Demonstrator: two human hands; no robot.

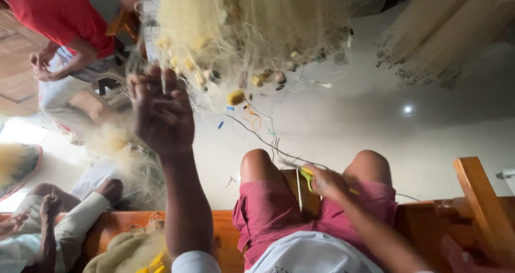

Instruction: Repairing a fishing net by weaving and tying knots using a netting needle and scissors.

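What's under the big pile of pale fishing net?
Under the fishing net lies a pale floor, with yellow floats along its edge. The left hand grips its strands; whatever the bulk covers is hidden.

The person wears pinkish-red shorts (273,208) that end above the knees, the cloth creased across the lap, filling the frame around 6 o'clock. Below them, at the bottom edge, shows a white shirt (308,254) with a short white sleeve (196,262) at about 7 o'clock. Both forearms are bare from sleeve to wrist, with no watch, ring or glove on the left hand (161,115) at 10 o'clock or the right hand (327,183) near 5 o'clock. The knees are bare.
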